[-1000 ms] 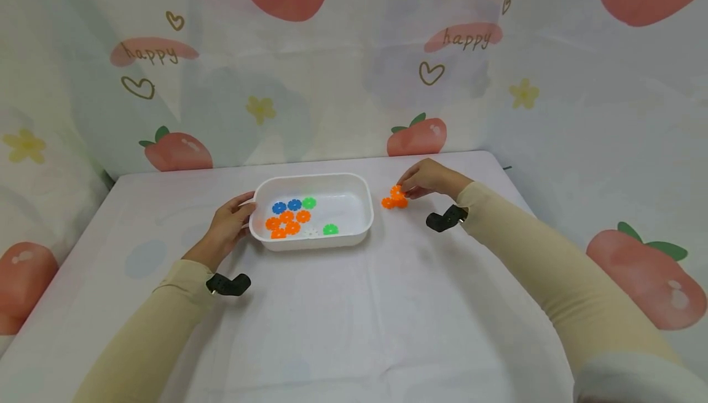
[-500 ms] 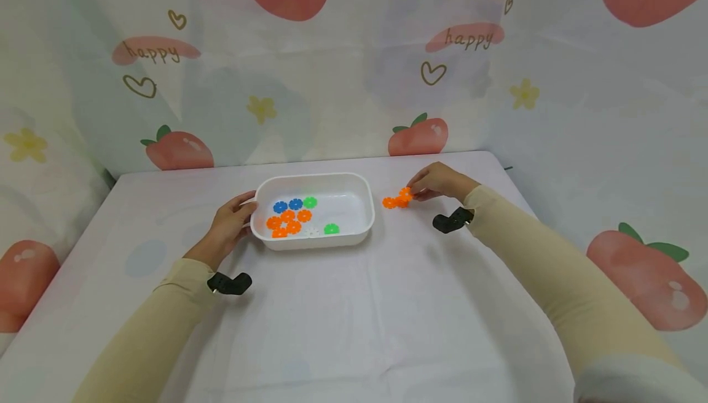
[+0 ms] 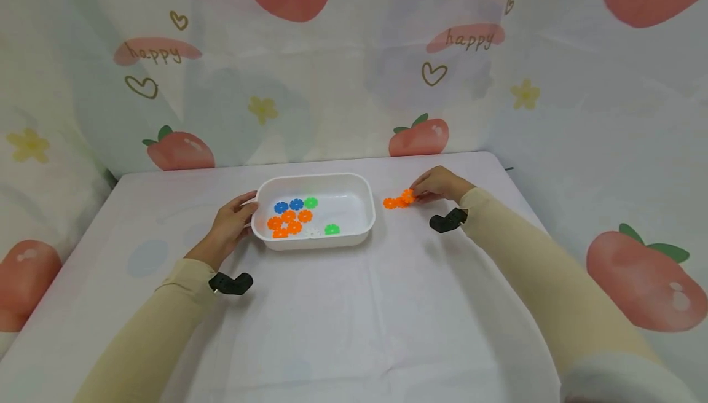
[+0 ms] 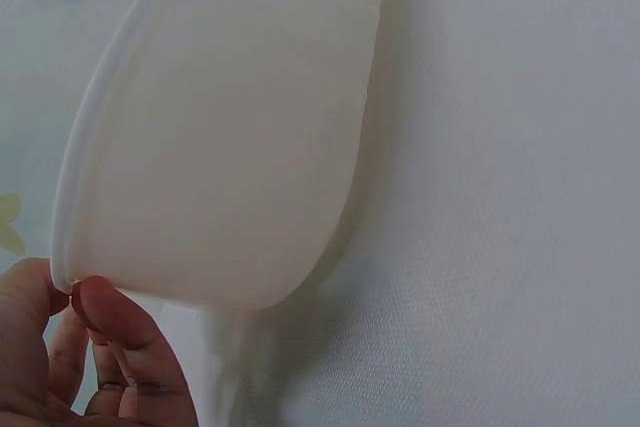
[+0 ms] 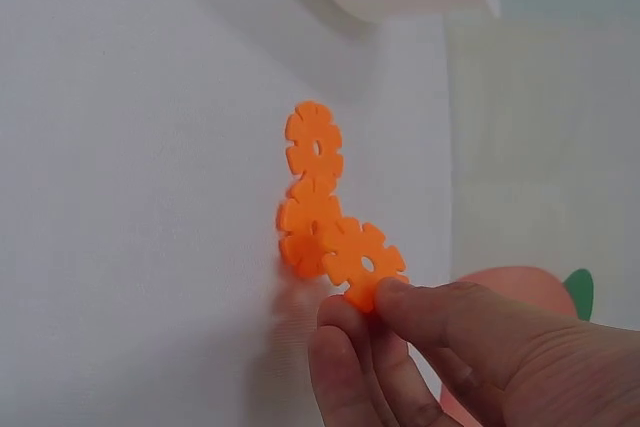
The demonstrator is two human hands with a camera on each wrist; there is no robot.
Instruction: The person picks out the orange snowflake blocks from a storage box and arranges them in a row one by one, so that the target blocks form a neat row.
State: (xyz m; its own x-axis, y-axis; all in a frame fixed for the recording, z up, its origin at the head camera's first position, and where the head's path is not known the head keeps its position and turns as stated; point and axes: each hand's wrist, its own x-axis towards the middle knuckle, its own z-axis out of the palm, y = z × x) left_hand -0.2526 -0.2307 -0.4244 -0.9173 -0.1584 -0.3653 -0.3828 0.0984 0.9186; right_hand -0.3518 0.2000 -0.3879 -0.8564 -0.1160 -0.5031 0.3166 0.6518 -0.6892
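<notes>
A white plastic tray (image 3: 354, 240) stands on the table. At its left end my left hand (image 3: 228, 225) pinches the rim between thumb and fingers, as the left wrist view also shows at the tray wall (image 4: 230, 127). Right of the tray, my right hand (image 3: 440, 184) pinches an orange notched disc (image 5: 365, 259) by its edge. That disc overlaps a second orange disc (image 5: 308, 227) on the tablecloth, and a third orange disc (image 5: 315, 141) lies at the far side of that one, forming a short row.
Inside the tray lie several orange discs (image 3: 294, 227), two blue discs (image 3: 281, 207), two green discs (image 3: 332, 229) and pale, clear-looking pieces (image 3: 314, 231). A white cloth covers the table (image 3: 332, 317). A printed curtain (image 3: 332, 83) hangs behind.
My right hand has moved slightly right and toward me with the pinched disc, so the orange cluster has gone from a bunch to a row. The left hand still holds the tray rim.
</notes>
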